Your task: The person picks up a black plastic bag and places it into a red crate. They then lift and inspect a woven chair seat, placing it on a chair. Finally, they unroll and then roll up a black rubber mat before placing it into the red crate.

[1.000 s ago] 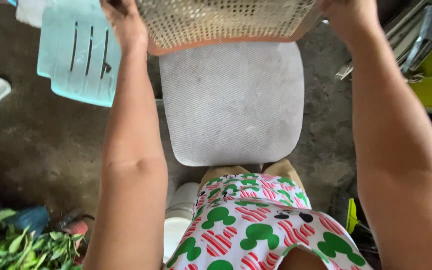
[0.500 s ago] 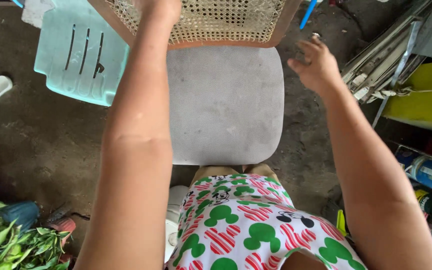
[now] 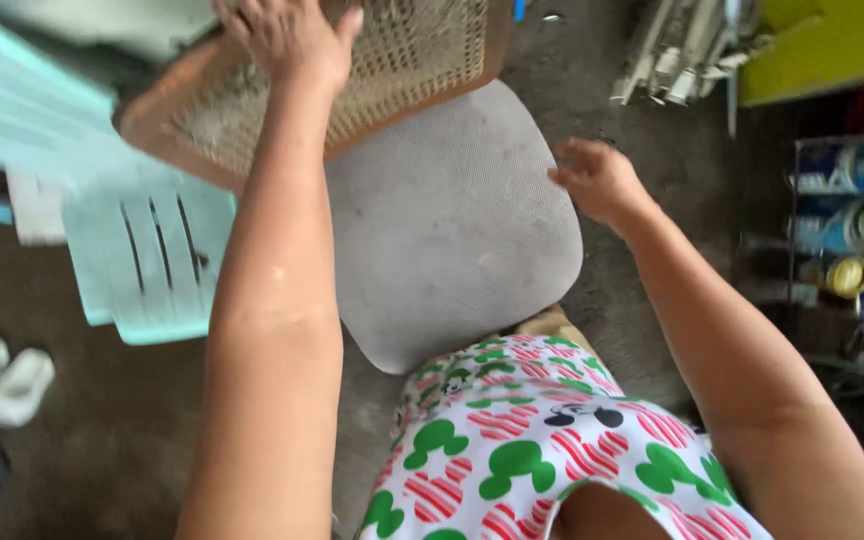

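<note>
My left hand [image 3: 287, 40] grips the woven cane panel [image 3: 407, 60] with its brown wooden frame, near the top of the view. The panel lies tilted over the far edge of a grey padded seat cushion [image 3: 447, 225] in front of me. My right hand [image 3: 597, 180] hovers free at the cushion's right edge, fingers loosely curled, holding nothing. My patterned red, green and white clothing fills the bottom of the view.
A light blue plastic chair [image 3: 147, 260] lies to the left on the concrete floor. White sandals [image 3: 2, 380] sit at the lower left. Metal strips [image 3: 682, 50], a yellow board [image 3: 832, 40] and cans on a shelf [image 3: 852, 210] crowd the right side.
My right hand let go of the cane panel and dropped beside the cushion. My left hand alone now holds the panel, which has swung to the left. The view has tilted.
</note>
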